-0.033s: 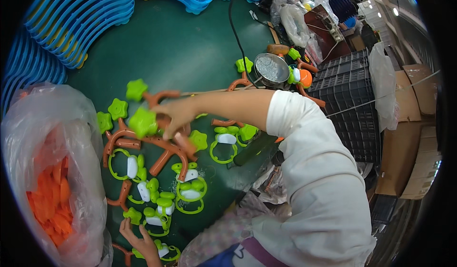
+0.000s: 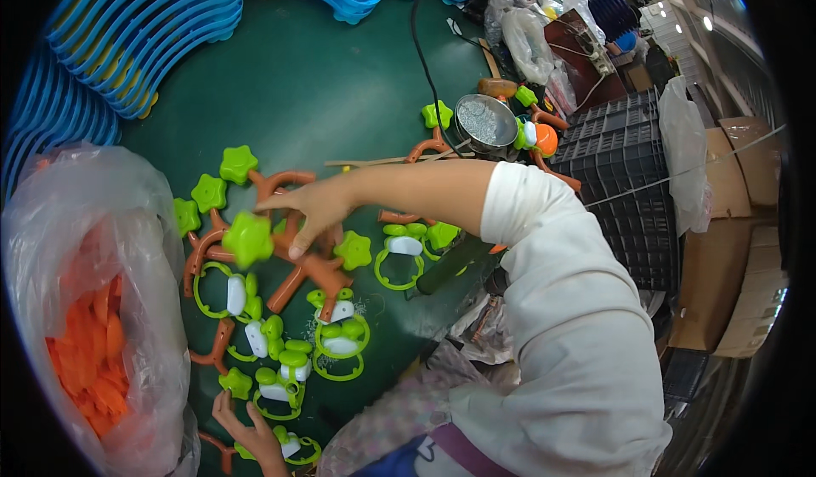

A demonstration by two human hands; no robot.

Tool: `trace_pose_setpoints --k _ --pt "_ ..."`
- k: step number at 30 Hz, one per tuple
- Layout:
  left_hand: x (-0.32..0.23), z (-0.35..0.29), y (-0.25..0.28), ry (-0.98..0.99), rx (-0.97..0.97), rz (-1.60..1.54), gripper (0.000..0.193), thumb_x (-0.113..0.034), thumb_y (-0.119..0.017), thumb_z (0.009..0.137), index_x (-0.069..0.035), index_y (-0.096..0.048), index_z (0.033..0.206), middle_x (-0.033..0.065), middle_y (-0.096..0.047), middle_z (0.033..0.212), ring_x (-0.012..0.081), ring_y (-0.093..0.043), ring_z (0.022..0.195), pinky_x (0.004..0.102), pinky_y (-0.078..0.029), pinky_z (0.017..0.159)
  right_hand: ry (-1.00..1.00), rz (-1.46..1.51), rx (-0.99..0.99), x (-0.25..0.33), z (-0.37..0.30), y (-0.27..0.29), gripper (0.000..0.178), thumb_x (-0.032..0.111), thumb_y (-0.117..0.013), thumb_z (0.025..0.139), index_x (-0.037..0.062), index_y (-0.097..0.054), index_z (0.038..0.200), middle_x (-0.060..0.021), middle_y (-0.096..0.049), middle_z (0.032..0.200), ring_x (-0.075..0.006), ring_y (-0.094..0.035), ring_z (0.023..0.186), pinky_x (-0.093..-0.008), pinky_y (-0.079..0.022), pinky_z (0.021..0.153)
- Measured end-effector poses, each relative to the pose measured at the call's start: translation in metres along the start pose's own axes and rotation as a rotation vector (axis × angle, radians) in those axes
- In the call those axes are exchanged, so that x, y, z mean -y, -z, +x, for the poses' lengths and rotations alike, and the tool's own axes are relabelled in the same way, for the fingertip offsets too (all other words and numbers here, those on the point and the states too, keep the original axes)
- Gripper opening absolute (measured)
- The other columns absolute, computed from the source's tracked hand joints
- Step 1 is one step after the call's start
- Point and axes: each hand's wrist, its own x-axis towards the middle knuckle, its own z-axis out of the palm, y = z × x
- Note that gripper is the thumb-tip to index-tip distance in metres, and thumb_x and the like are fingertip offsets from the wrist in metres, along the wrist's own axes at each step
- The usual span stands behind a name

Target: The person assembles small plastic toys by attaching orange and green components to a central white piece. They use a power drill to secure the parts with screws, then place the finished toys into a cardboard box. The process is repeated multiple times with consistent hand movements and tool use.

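Note:
My right hand reaches across to the pile, thumb and fingers round a brown plastic branch-shaped piece. A green star-shaped knob shows blurred beside its fingers; whether it belongs to the held piece I cannot tell. More brown branches lie under it, with green star knobs on their ends. At the lower left, my left hand has its fingers apart and nothing seen in them. It is nearest to a green star knob and several green rings with white blocks and green beads.
An open clear bag of orange pieces stands at left. Stacked blue plastic frames line the far left. A metal bowl of small shiny parts, thin sticks, a black cable and a dark crate lie to the right.
The right hand's brown piece and the blurred green star beside it have moved down a little onto the pile. A star knob at the far side has shifted slightly left. The left hand has barely moved.

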Motion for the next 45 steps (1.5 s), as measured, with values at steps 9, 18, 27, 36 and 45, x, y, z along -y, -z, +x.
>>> trace_pose_setpoints --k 9,18,27,36,45 --pt "0.069 -0.091 -0.016 0.131 -0.313 -0.012 0.039 0.000 -0.057 0.092 0.006 -0.053 0.130 0.0223 -0.047 0.132 0.0380 -0.049 0.122 0.0466 -0.040 0.104 -0.957 -1.125 0.288 -0.111 -0.071 0.103 0.041 0.034 -0.084 0.073 0.0103 -0.077 0.106 -0.0182 -0.074 0.103 -0.0343 -0.071 0.095 -0.0440 -0.057 0.081" --pt "0.102 -0.210 -0.064 0.416 -0.361 0.151 0.068 -0.024 -0.065 0.094 0.007 -0.034 0.146 0.0267 -0.029 0.148 0.0418 -0.030 0.136 0.0532 -0.022 0.116 -0.547 -0.885 -0.418 -0.188 -0.122 0.099 0.029 0.005 -0.070 0.078 0.0047 -0.055 0.102 -0.0205 -0.066 0.097 -0.0378 -0.063 0.103 -0.0444 -0.052 0.085" --pt "0.121 -0.140 -0.079 0.198 -0.230 0.164 0.083 -0.021 -0.076 0.081 -0.002 -0.034 0.150 0.0216 -0.034 0.154 0.0488 -0.026 0.142 0.0599 -0.018 0.119 -0.021 -0.764 -0.823 -0.066 -0.063 0.016 0.032 0.004 -0.069 0.080 0.0048 -0.051 0.107 -0.0168 -0.064 0.099 -0.0369 -0.065 0.094 -0.0429 -0.052 0.081" --pt "0.126 -0.150 -0.049 0.206 -0.413 -0.043 0.072 -0.012 -0.069 0.089 0.003 -0.032 0.148 0.0247 -0.035 0.147 0.0423 -0.035 0.136 0.0519 -0.026 0.115 0.536 -0.985 -0.635 0.040 -0.047 -0.122 0.030 0.001 -0.065 0.087 0.0052 -0.064 0.116 -0.0124 -0.064 0.115 -0.0334 -0.064 0.101 -0.0409 -0.053 0.085" --pt "0.133 -0.236 -0.078 -0.125 -0.014 -0.189 0.045 0.000 -0.065 0.082 0.001 -0.056 0.126 0.0208 -0.057 0.121 0.0402 -0.057 0.112 0.0464 -0.047 0.097 0.289 -0.518 -0.748 0.026 -0.172 -0.247 0.026 -0.011 -0.065 0.087 -0.0003 -0.070 0.110 -0.0137 -0.067 0.089 -0.0268 -0.065 0.076 -0.0311 -0.051 0.067"
